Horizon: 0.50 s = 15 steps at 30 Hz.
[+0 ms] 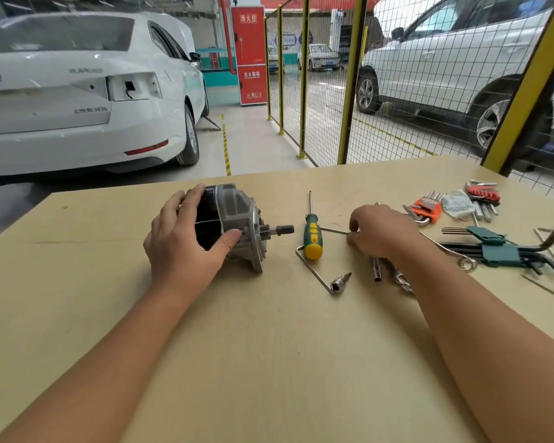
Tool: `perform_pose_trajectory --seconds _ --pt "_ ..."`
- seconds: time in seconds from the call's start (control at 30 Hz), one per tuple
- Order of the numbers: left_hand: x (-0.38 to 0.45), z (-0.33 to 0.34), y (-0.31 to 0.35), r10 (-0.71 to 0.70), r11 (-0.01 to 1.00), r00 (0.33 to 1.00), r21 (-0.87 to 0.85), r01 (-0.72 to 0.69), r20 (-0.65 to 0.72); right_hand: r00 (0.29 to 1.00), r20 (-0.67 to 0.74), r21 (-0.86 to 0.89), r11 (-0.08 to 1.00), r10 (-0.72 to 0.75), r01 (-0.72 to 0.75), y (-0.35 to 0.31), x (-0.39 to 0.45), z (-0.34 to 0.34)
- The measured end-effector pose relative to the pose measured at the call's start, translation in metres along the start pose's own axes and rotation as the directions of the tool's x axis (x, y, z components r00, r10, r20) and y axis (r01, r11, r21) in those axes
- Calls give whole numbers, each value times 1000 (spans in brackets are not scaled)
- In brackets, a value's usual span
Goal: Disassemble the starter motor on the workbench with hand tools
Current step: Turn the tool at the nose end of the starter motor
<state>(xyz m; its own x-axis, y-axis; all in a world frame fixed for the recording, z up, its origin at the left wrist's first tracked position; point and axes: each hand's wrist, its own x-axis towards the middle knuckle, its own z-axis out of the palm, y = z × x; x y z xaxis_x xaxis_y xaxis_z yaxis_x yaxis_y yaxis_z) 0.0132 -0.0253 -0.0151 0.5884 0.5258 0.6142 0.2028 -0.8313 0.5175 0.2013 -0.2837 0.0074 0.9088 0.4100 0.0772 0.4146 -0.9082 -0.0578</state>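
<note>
Black motor (234,225) — left hand (186,241) grasping | right hand (381,231) pinching thin rod (333,230), knuckles up

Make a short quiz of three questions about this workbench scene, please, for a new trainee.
1. True or false: the left hand grips the starter motor on the workbench.
2. Which tool lies between the motor and the right hand?
A. the green and yellow screwdriver
B. the red hex key set
C. the combination wrench
3. Fill in: the motor's pinion shaft points toward the person's ____ side.

Key: 1 true. 2 A. 3 right.
</note>
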Motion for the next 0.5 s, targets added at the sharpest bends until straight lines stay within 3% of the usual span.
perform_pose_trajectory --seconds 0.23,0.5 --pt "-1 -2 -2 14 1000 999 27 -15 32 998 40 -169 984 -47 53 0 8 15" --pt "0 -5 -3 10 999 998 31 -12 58 999 -39 94 995 -38 41 6 3 7"
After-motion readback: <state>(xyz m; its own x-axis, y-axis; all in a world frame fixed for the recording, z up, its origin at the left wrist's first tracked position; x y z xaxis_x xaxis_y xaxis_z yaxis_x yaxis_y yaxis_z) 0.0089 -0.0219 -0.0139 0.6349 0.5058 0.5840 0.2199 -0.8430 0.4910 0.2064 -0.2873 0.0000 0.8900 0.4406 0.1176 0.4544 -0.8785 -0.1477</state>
